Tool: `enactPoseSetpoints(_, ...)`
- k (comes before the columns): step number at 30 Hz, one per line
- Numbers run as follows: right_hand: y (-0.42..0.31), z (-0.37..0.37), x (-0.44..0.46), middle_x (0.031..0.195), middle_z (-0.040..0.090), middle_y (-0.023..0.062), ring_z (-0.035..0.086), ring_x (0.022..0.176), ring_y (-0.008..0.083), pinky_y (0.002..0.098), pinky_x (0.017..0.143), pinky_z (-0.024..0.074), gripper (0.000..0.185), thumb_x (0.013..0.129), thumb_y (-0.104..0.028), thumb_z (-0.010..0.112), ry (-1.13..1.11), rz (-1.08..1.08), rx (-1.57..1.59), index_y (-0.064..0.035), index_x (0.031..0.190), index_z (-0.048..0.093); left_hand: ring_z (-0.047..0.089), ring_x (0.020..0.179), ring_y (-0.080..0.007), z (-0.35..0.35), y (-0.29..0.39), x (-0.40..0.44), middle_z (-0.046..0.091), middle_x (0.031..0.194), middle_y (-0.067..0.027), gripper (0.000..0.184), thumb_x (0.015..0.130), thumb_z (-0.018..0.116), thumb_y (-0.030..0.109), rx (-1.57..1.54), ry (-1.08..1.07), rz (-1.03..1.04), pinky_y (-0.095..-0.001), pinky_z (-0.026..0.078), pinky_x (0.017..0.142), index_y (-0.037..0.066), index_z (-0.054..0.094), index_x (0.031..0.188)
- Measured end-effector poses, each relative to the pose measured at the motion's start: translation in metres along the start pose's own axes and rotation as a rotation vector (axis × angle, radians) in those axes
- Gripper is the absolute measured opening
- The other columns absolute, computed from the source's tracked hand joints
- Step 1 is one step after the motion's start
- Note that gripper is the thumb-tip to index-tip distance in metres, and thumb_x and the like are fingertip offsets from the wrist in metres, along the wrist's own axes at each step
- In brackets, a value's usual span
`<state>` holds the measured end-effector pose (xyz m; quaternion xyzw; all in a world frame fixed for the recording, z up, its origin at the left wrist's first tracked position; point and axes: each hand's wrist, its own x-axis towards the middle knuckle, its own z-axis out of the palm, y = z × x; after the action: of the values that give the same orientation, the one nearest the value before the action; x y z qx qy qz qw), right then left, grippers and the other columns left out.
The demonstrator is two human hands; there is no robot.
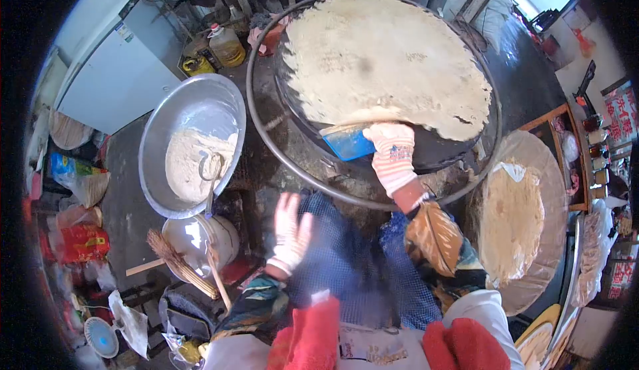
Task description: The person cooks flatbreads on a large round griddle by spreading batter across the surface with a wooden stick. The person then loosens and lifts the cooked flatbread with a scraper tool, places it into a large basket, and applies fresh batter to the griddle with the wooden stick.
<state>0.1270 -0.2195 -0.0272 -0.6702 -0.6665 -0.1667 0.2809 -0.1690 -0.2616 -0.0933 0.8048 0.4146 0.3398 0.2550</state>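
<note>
A large thin pale sheet of batter (379,57) covers most of a round dark griddle (439,147). My right hand (393,147), in a striped glove, is closed on a blue scraper (349,143) at the sheet's near edge. The sheet's edge there looks slightly raised. My left hand (291,232), gloved too, is in front of my lap with its fingers apart and nothing in it. To its upper left stands a metal basin (150,137) with pale batter (190,160) and a ladle (210,177) in it.
A metal ring (283,160) surrounds the griddle. At the right, a round tray (556,237) bears pale flat sheets. A white bucket (229,240) and a straw brush (183,267) are at the lower left. Behind the basin stands an oil bottle (226,47).
</note>
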Motion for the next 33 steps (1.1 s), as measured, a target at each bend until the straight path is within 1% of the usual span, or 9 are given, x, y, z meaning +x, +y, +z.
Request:
enactPoseSetpoints(5,0.016,0.0,-0.004,0.114,0.065,0.0086,0.06,0.106,0.0258,0.0411,0.094,0.0431,0.028,0.084,-0.016,0.051,-0.247,-0.111,0.016,-0.0168,0.11,0.062,0.036,0.132,-0.0326,-0.078,-0.035,0.095,0.038,0.141,-0.0206,0.054,0.091,0.057,0.019,0.17,0.16,-0.163,-0.0396,0.027,0.111,0.0,0.037,0.138)
enactPoseSetpoints(13,-0.003,-0.018,0.052,0.113,0.064,0.0087,0.061,0.104,0.0242,0.0373,0.091,0.0461,0.026,0.085,-0.012,0.047,-0.473,-0.097,-0.181,-0.0132,0.107,0.061,0.037,0.13,-0.0348,-0.101,-0.113,0.224,0.043,0.136,-0.0189,0.06,0.073,0.059,-0.001,0.517,0.059,0.265,-0.041,0.029,0.11,0.001,0.043,0.131)
enactPoseSetpoints(15,-0.007,-0.018,0.06,0.113,0.064,0.0088,0.061,0.104,0.0242,0.0372,0.091,0.046,0.027,0.085,-0.012,0.047,-0.51,-0.09,-0.185,-0.0131,0.107,0.061,0.046,0.121,-0.0327,-0.09,-0.089,0.238,0.053,0.124,-0.0167,0.049,0.069,0.06,0.003,0.845,-0.121,0.625,-0.0389,0.029,0.111,0.007,0.058,0.118)
enactPoseSetpoints(18,-0.004,-0.011,0.058,0.114,0.064,0.009,0.061,0.104,0.0241,0.0369,0.092,0.0456,0.028,0.085,-0.013,0.046,-0.54,-0.111,-0.215,-0.0127,0.11,0.06,0.053,0.109,-0.0304,-0.044,-0.097,0.238,0.064,0.092,-0.0115,0.019,0.068,0.067,0.014,0.871,-0.493,0.299,-0.0442,0.026,0.111,0.017,0.071,0.085)
enactPoseSetpoints(19,-0.001,-0.006,0.056,0.115,0.063,0.0093,0.061,0.106,0.0242,0.0371,0.092,0.0451,0.029,0.085,-0.013,0.045,-0.501,-0.131,-0.203,-0.0123,0.111,0.06,0.057,0.09,-0.0269,-0.043,-0.08,0.223,0.06,0.072,-0.0056,0.008,0.072,0.064,0.023,0.976,-0.579,0.536,-0.0426,0.028,0.109,0.026,0.068,0.064)
enactPoseSetpoints(22,-0.005,-0.007,0.065,0.117,0.063,0.0108,0.06,0.107,0.0247,0.0377,0.094,0.0442,0.03,0.085,-0.015,0.046,-0.55,-0.121,-0.221,-0.0098,0.112,0.058,0.056,0.077,-0.0198,-0.018,-0.017,0.172,0.059,0.066,-0.0013,0.013,0.073,0.061,0.031,1.328,-0.546,0.495,-0.0376,0.037,0.075,0.02,0.067,0.068)
enactPoseSetpoints(27,-0.02,0.022,0.089,0.109,0.064,0.0085,0.063,0.1,0.0237,0.0379,0.085,0.0488,0.029,0.084,-0.015,0.047,-0.564,-0.107,-0.283,-0.0087,0.111,0.056,0.057,0.057,-0.025,0.049,0.102,0.092,0.056,0.055,-0.0034,0.016,0.067,0.064,0.03,0.517,-0.547,0.228,-0.0396,0.042,0.063,0.017,0.06,0.058)
enactPoseSetpoints(31,-0.021,0.036,0.093,0.101,0.065,0.007,0.064,0.096,0.023,0.0375,0.081,0.0495,0.024,0.083,-0.014,0.049,-0.446,-0.117,-0.28,-0.0095,0.106,0.057,0.053,0.1,-0.0293,0.071,0.129,0.019,0.056,0.103,-0.0146,0.03,0.076,0.063,0.028,-0.076,-0.326,0.594,-0.0459,0.039,0.09,0.006,0.057,0.095)
enactPoseSetpoints(33,-0.021,0.035,0.096,0.101,0.064,0.0069,0.064,0.096,0.0226,0.0375,0.081,0.0494,0.024,0.084,-0.014,0.049,-0.44,-0.131,-0.297,-0.0095,0.105,0.057,0.052,0.102,-0.0304,0.014,0.136,0.028,0.055,0.106,-0.0157,0.033,0.075,0.062,0.024,-0.089,-0.502,0.45,-0.0465,0.038,0.093,0.005,0.057,0.101)
